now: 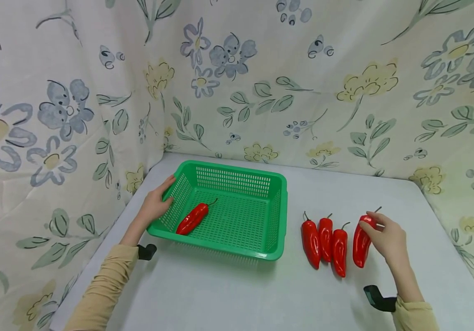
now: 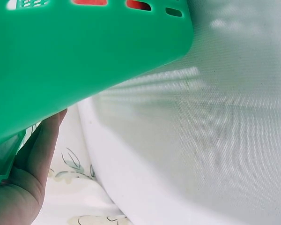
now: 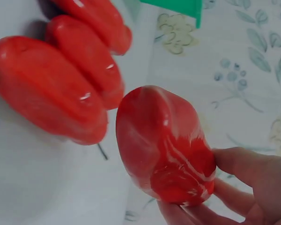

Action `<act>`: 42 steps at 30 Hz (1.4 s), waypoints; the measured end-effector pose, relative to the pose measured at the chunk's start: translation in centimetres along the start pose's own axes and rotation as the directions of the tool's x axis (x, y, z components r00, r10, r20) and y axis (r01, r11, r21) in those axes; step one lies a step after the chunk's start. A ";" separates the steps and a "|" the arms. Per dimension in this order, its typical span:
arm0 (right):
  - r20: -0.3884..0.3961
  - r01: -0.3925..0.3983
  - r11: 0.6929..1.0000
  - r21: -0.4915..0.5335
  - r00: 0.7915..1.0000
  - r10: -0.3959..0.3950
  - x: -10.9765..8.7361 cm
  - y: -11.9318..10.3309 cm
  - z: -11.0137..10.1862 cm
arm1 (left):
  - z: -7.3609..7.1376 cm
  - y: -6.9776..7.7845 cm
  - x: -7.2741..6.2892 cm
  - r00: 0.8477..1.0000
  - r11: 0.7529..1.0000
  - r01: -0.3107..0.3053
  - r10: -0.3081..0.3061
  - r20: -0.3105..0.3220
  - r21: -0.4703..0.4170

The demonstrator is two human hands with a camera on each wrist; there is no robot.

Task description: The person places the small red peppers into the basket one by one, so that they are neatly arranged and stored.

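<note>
The head camera looks forward and down from above and behind both hands, the farthest off of the three, taking in the left hand, the right hand, the green basket between them and the floral curtain beyond. The left wrist camera sits close to the left hand, facing the basket's outer wall. The right wrist camera looks from very near at the held pepper and shares with the head view three peppers left of the right hand. Part of the basket shows in every view.
</note>
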State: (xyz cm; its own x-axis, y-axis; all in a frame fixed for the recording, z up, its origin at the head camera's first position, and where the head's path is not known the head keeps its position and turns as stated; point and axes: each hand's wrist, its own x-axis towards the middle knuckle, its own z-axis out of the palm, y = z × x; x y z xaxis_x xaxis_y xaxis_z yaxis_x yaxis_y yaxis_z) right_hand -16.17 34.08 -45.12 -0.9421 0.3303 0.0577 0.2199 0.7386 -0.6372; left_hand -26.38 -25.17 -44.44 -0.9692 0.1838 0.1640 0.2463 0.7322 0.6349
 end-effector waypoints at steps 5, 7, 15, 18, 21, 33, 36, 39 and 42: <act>0.009 0.022 0.999 0.024 1.000 -0.022 -2.7 -5.6 -2.9 | 0.0 0.0 0.0 1.000 1.000 -0.001 0.001 0.005 -0.001; -0.012 0.020 0.999 0.033 1.000 -0.019 -3.0 -6.5 -3.3 | 0.0 -0.1 0.0 1.000 1.000 -0.007 0.007 0.001 0.001; -0.063 0.042 0.995 0.085 0.997 -0.037 -3.7 -9.0 -3.7 | 0.0 -0.1 -0.1 1.000 1.000 -0.008 0.008 -0.007 -0.005; -0.062 0.073 0.991 0.111 0.996 -0.066 -4.0 -10.1 -3.4 | 0.0 0.0 -0.1 1.000 1.000 -0.010 0.010 -0.006 -0.011; -0.061 0.109 0.986 0.126 0.993 -0.102 -4.2 -11.1 -2.8 | 0.0 0.0 -0.1 1.000 1.000 -0.010 0.010 -0.004 -0.015; 0.006 0.119 0.961 0.248 0.992 -0.125 -4.9 -15.3 0.0 | 0.0 0.1 0.0 1.000 1.000 -0.012 0.012 -0.004 -0.009; 0.028 0.111 0.950 0.293 0.992 -0.125 -5.0 -16.2 1.1 | 0.0 0.0 0.0 1.000 1.000 -0.008 0.008 -0.004 -0.008; 0.043 0.113 0.934 0.338 0.990 -0.136 -5.1 -17.0 2.2 | 0.0 0.0 0.0 1.000 1.000 -0.002 0.002 0.001 -0.008; 0.043 0.128 0.918 0.375 0.987 -0.156 -5.2 -18.0 3.4 | 0.0 0.0 -0.1 1.000 1.000 0.001 -0.001 0.004 -0.011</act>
State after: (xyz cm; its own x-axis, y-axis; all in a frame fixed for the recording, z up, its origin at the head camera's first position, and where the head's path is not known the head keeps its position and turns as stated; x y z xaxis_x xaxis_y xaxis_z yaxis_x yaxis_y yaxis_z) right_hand -16.04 17.07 -36.54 -0.9749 0.1856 0.1228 -0.0139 0.4998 -0.8660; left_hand -26.33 -25.21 -44.46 -0.9695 0.1856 0.1601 0.2451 0.7250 0.6437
